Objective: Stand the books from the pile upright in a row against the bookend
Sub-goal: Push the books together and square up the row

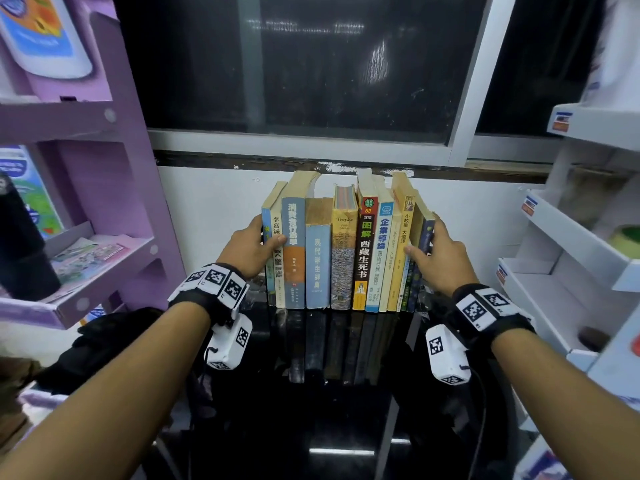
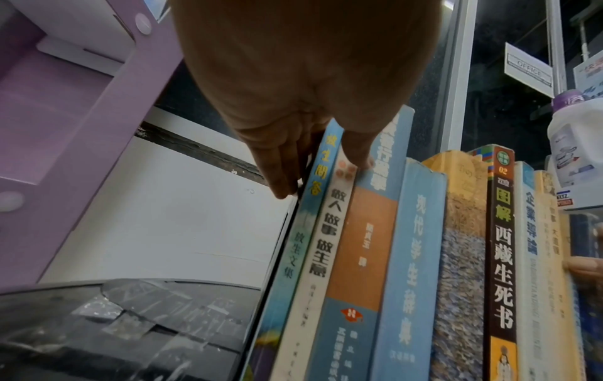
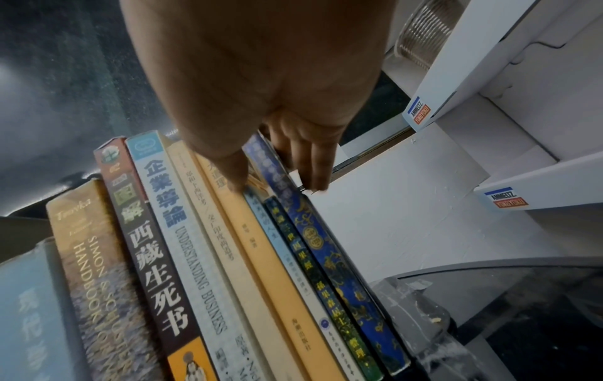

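Note:
Several books (image 1: 343, 258) stand upright in one row, spines toward me, on the black glossy table (image 1: 329, 393) against the white wall. My left hand (image 1: 268, 232) is at the row's left end. Its straight fingers (image 2: 277, 177) lie flat along the outer face of the light blue leftmost book (image 2: 313, 180), and the thumb rests on the spines. My right hand (image 1: 424, 237) mirrors it at the right end, with its fingers (image 3: 313, 165) flat on the dark blue last book (image 3: 329, 252). A clear plastic piece (image 3: 411, 304) lies at the foot of that book; I cannot tell whether it is the bookend.
A purple shelf unit (image 1: 86, 168) with a black bottle (image 1: 20, 244) stands close on the left. White shelves (image 1: 571, 244) stand close on the right. A dark bundle (image 1: 104, 341) lies at the table's left edge. A window (image 1: 311, 64) rises above the books.

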A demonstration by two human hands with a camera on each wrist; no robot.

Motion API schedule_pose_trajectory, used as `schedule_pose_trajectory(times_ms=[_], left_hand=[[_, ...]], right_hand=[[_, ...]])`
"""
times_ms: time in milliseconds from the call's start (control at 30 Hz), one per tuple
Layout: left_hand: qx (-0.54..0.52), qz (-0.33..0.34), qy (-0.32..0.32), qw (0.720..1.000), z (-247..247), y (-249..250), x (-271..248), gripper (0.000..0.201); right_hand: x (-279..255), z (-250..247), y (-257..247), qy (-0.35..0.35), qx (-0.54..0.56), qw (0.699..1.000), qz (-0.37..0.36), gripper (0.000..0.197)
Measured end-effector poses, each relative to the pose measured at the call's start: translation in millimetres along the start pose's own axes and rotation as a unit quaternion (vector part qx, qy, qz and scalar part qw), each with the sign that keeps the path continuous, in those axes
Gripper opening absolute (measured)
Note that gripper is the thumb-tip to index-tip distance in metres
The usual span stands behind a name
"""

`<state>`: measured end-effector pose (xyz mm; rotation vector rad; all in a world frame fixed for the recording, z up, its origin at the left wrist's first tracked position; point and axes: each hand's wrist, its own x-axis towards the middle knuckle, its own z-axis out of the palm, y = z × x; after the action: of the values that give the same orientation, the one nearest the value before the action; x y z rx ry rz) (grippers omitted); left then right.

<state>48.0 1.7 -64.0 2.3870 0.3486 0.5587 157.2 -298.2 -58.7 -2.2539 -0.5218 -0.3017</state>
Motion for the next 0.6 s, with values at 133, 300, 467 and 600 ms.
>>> schedule_pose_trajectory(times_ms=[133, 300, 467, 600], left_hand=[[-0.038, 0.017, -0.023, 0.999, -15, 0, -3, 0.044], [-0.075, 0.029, -0.006, 0.997, -33, 4, -2, 0.048], [-0.127, 0.034, -0.002, 0.991, -43, 5, 2, 0.052], [-0.159, 0.047, -0.006, 0.986, -45, 1, 6, 0.05]], right_hand=[[-4, 1, 1, 0.129, -0.066, 0.988, -0.045, 0.067], [-10, 7, -27, 0.136, -0.21, 0.946, -0.207, 0.067], [-20, 44, -56, 0.04, -0.331, 0.863, -0.38, 0.063], [-23, 79, -69, -0.022, -0.384, 0.793, -0.472, 0.065]])
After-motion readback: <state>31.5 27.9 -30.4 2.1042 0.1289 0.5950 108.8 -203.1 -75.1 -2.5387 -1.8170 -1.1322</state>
